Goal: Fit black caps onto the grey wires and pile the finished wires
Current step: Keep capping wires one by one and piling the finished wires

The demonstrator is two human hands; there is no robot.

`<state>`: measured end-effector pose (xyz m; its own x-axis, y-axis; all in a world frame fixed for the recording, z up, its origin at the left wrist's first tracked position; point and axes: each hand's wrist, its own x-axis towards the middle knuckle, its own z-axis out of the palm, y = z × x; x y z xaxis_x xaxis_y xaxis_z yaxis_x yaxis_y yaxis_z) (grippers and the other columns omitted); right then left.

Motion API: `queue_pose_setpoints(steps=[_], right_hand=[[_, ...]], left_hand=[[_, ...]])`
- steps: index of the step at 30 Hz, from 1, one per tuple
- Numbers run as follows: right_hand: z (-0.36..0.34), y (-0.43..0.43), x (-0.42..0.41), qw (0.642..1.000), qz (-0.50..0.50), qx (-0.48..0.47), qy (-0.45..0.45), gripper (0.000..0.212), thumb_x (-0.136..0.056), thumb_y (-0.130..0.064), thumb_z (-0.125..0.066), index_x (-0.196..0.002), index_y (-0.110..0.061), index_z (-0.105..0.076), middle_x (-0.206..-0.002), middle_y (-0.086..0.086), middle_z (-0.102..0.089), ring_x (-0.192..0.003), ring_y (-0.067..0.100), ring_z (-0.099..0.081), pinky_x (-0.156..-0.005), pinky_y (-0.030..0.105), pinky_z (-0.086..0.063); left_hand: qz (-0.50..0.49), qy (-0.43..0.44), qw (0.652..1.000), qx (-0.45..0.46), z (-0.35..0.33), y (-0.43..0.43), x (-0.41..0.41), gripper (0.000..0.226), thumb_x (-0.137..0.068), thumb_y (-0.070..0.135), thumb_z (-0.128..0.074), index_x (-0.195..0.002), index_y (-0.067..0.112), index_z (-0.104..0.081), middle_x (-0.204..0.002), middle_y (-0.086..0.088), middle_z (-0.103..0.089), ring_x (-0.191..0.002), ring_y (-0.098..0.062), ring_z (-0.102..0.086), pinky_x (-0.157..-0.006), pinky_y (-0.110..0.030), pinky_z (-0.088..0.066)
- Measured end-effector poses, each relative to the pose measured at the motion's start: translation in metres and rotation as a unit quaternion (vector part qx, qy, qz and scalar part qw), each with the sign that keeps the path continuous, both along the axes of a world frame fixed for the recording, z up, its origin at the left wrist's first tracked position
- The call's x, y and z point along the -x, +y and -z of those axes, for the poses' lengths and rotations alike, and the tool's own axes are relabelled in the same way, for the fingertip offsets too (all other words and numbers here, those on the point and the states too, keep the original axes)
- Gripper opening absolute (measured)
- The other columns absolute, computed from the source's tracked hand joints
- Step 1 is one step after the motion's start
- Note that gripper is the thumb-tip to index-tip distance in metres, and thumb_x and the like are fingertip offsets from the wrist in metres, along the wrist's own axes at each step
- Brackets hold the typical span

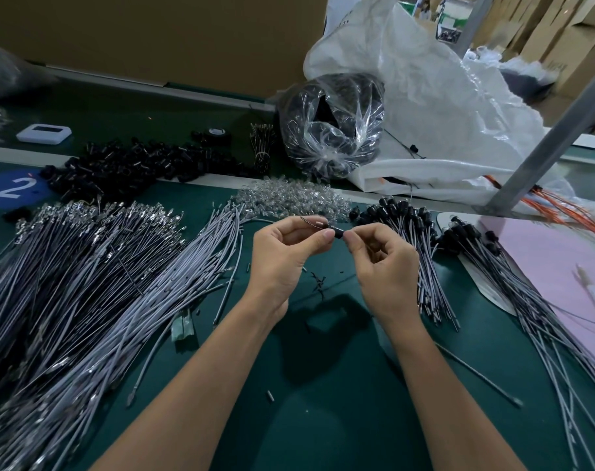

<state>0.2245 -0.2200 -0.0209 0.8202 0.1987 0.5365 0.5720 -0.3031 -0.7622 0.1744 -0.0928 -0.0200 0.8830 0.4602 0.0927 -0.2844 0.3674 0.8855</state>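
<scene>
Roughly mid-job, more left than done. Both hands are up over the middle of the worktop (323,402). The left hand (286,253), fingers curled, pinches one end of a black cap (337,232). The right hand (381,263) pinches the other end btwn thumb & forefinger. A thin wire end (308,220) pokes out by the left fingers; can't tell if it's seated yet. Done: capped wires (411,239) fanned toward the right edge. Left to do: a much bigger heap of bare grey wires (102,266) along the left edge, w/ loose caps (126,164) at the back left.
</scene>
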Motion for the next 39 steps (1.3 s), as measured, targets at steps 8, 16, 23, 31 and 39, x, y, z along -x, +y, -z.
queue_pose_setpoints(steps=[8, 16, 23, 31, 39], right_hand=[[-0.004, -0.002, 0.001, 0.999, 0.001, -0.025, -0.025, 0.013, -0.072, -0.007, -0.084, -0.079, -0.016, -0.076, -0.073, -0.001, -0.070, -0.064, 0.004, -0.063, -0.060, 0.014, -0.046], [-0.004, -0.002, 0.003, 1.000, 0.008, 0.007, 0.021, 0.020, -0.071, -0.017, -0.086, -0.087, -0.020, -0.075, -0.066, -0.010, -0.070, -0.059, 0.006, -0.066, -0.062, 0.021, -0.053], [-0.004, 0.001, 0.005, 0.998, -0.022, 0.051, -0.014, 0.018, -0.074, -0.010, -0.084, -0.091, -0.013, -0.077, -0.073, -0.008, -0.070, -0.065, 0.003, -0.065, -0.063, 0.013, -0.049], [-0.007, -0.002, 0.005, 0.996, -0.039, 0.079, -0.030, 0.011, -0.074, -0.013, -0.084, -0.082, -0.016, -0.077, -0.084, -0.001, -0.064, -0.071, 0.009, -0.055, -0.067, 0.014, -0.042], [-0.012, -0.007, 0.005, 0.995, -0.022, 0.096, -0.032, 0.012, -0.071, -0.019, -0.086, -0.079, -0.022, -0.078, -0.097, -0.005, -0.064, -0.093, 0.012, -0.061, -0.092, 0.042, -0.047]], left_hand=[[0.013, 0.010, 1.000, 0.004, 0.001, 0.002, -0.001, 0.013, -0.078, -0.005, -0.074, -0.087, 0.004, -0.072, -0.078, -0.005, -0.075, -0.075, -0.015, -0.071, -0.071, -0.021, -0.056], [0.034, 0.028, 0.999, -0.013, 0.001, 0.001, 0.002, 0.011, -0.078, -0.004, -0.074, -0.085, 0.005, -0.072, -0.079, -0.006, -0.075, -0.075, -0.016, -0.072, -0.072, -0.024, -0.058], [-0.001, 0.048, 0.998, -0.049, -0.001, 0.002, 0.002, 0.004, -0.079, 0.009, -0.077, -0.080, 0.013, -0.076, -0.079, -0.005, -0.075, -0.074, -0.016, -0.071, -0.067, -0.025, -0.059], [-0.113, -0.006, 0.988, 0.101, -0.015, 0.028, 0.009, 0.007, -0.078, 0.018, -0.071, -0.074, 0.017, -0.077, -0.081, -0.002, -0.076, -0.072, -0.012, -0.070, -0.064, -0.023, -0.057], [-0.211, -0.013, 0.960, 0.186, -0.025, 0.056, 0.017, 0.005, -0.090, 0.014, -0.065, -0.086, 0.013, -0.068, -0.078, -0.002, -0.075, -0.070, -0.013, -0.070, -0.069, -0.022, -0.058]])
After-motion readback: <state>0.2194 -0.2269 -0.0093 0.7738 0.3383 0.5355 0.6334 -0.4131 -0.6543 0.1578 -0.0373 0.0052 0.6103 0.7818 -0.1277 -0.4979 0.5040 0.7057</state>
